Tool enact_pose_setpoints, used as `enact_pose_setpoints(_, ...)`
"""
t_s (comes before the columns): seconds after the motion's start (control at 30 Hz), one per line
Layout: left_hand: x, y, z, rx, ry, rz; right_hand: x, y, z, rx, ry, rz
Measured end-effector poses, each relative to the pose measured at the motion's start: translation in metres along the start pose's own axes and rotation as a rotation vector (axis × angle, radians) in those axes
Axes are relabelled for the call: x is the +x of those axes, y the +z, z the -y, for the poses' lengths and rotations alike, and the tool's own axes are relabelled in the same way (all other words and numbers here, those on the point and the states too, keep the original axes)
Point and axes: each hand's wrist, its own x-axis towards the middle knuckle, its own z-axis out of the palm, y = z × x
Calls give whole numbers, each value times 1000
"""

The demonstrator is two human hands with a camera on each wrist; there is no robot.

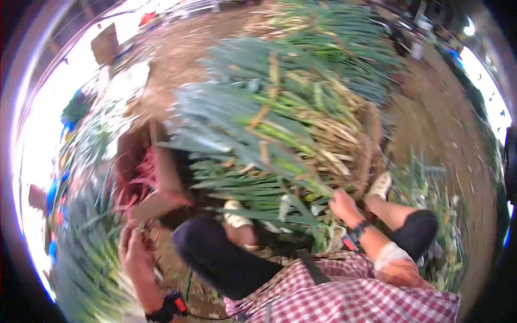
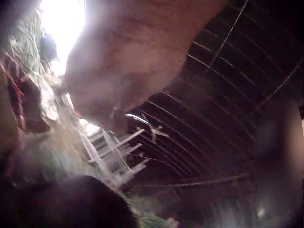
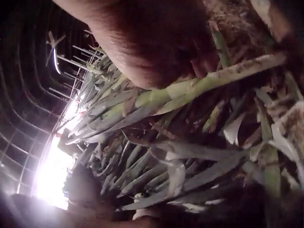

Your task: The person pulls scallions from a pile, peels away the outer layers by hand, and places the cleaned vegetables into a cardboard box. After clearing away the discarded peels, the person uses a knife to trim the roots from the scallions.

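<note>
My right hand [image 1: 344, 207] grips a long green onion [image 3: 161, 97] by its pale lower stalk, at the near edge of a big pile of green onions [image 1: 215, 121]. In the right wrist view its curled fingers lie over the stalk, and the leaves stretch away to the left. My left hand [image 1: 137, 250] is raised beside a cardboard box [image 1: 169, 167] containing red strips [image 1: 148, 169]. Its fingers are loosely bent, with nothing plainly held. The left wrist view shows mainly the back of this hand [image 2: 128, 71], with the fingertips hidden.
More green onions [image 1: 89, 258] with white stalks lie at the left. Loose leaves and trimmings [image 1: 431, 215] cover the ground at the right. My knees [image 1: 207, 247] flank the near side of the pile. Brown dirt floor [image 1: 441, 118] runs along the right.
</note>
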Motion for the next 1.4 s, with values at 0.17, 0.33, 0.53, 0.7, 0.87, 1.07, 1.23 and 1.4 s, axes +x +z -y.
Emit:
enact_pose_setpoints(0.17, -1, 137, -32, -92, -3, 215, 27, 7, -13, -28, 41, -48)
enact_pose_setpoints(0.33, -5, 228, 8, -165, -316, 550, 33, 41, -32, -70, 49, -19)
enact_pose_setpoints(0.53, -32, 261, 147, 23, -553, 507, 15, 15, 21, 288, -102, 31)
enact_pose_setpoints(0.7, -38, 279, 170, -144, -384, 327, -4, -38, 117, 386, -215, 12)
enact_pose_setpoints(0.87, 8, 287, 142, -274, -4, 142, -22, -42, 144, 545, -354, -180)
enact_pose_setpoints(1.07, 58, 290, 166, -256, -188, 128, -76, -37, 121, 478, -195, -34)
enact_pose_setpoints(1.23, 31, 313, 186, -442, -417, 11, -82, -20, 112, 490, -73, -33)
enact_pose_setpoints(1.4, -6, 311, 186, -565, -885, 104, -45, -42, 118, 998, 185, 151)
